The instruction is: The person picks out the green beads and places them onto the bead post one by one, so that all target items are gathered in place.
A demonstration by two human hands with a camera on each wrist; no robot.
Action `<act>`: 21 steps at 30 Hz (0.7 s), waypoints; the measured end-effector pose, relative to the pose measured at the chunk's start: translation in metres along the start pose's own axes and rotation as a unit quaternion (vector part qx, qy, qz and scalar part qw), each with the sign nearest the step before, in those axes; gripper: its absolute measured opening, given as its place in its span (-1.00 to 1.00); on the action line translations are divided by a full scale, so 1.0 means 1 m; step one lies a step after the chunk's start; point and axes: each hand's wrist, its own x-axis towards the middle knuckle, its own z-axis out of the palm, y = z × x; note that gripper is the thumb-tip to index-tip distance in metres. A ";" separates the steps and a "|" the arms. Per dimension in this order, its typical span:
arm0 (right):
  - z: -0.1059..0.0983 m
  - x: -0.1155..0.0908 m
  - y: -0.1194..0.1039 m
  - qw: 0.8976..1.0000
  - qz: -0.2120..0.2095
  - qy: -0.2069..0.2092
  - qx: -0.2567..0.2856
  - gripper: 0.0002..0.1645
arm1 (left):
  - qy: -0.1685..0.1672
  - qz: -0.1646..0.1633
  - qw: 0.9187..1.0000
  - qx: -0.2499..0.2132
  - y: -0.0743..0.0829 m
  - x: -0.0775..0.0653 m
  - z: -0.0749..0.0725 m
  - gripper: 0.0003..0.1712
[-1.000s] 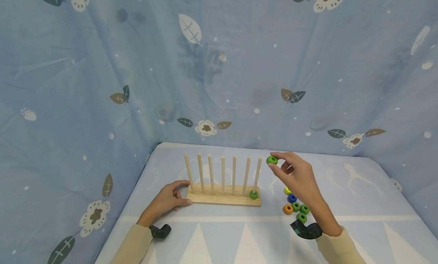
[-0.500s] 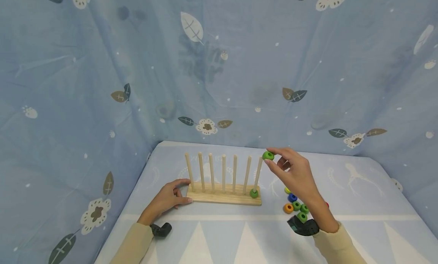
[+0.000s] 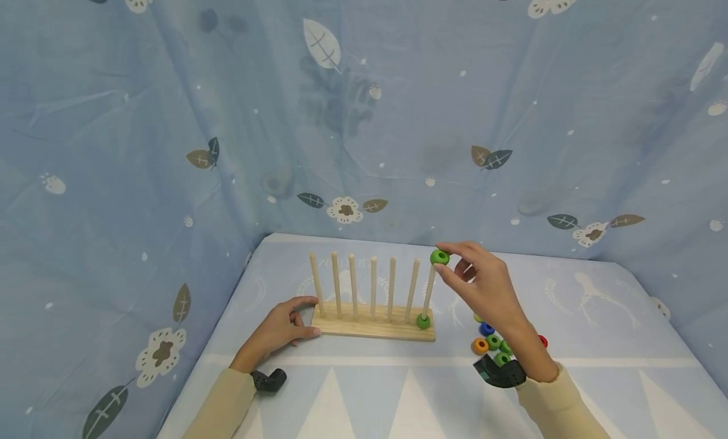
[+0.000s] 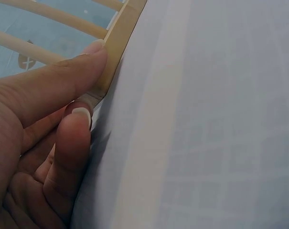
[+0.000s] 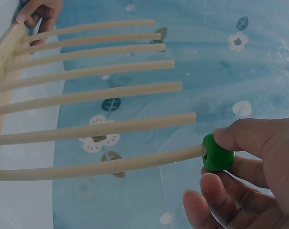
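At the top of the rightmost peg (image 3: 428,294), my right hand (image 3: 483,284) pinches a green bead (image 3: 440,256) between thumb and fingers. The right wrist view shows the peg's tip right at the hole of this green bead (image 5: 219,153). My left hand (image 3: 280,328) grips the left end of the wooden peg board (image 3: 372,328), thumb at the front edge and forefinger at the back corner. In the left wrist view its thumb (image 4: 63,81) presses on the board's edge (image 4: 116,50). Another green bead (image 3: 423,321) sits at the foot of the rightmost peg. The other pegs are bare.
Right of the board, loose beads lie on the table (image 3: 364,395): an orange bead (image 3: 480,345), a blue bead (image 3: 486,329), several green ones, a partly hidden yellow one and a red bead (image 3: 543,341) beyond my right forearm. A patterned cloth (image 3: 364,110) hangs behind.
My right hand has carried the green bead left and slightly up, from beside the rightmost peg to its tip. The red bead has come into view. My left hand keeps its grip on the board.
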 end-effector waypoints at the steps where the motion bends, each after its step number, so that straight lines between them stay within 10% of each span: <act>1: 0.000 0.000 0.000 1.000 0.002 -0.001 -0.001 -0.54 | 0.000 0.001 1.000 0.000 0.000 0.000 0.000 -0.12; 21: -0.002 0.007 -0.002 0.999 -0.005 -0.036 -0.017 -0.55 | -0.001 -0.006 1.000 -0.002 0.002 -0.002 0.001 -0.13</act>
